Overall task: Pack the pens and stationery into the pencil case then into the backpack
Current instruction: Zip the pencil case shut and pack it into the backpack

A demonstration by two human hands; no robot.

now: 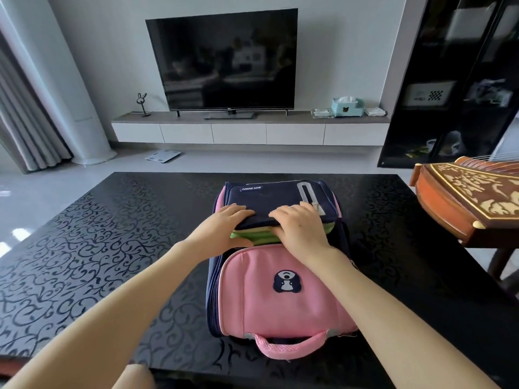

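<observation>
Both hands on a backpack's flap

The left hand (226,230) and right hand (300,230) press flat, fingers spread, on the navy flap of the pink-and-navy fabric backpack (276,293) lying on the black patterned worktop (98,234).

Even, soft daylight, moderately bright. Source looks camera-left: bright glare patches on the floor (19,234) left of the grips, beside the curtain (25,127). Glossy desk (112,248) shows faint sheen, shadows weak. TV screen (224,60) mirrors the room dimly. Strong wide-angle bowing at the edges; forearms stretched. Slightly soft overall, cabinet (455,80) murky.
</observation>
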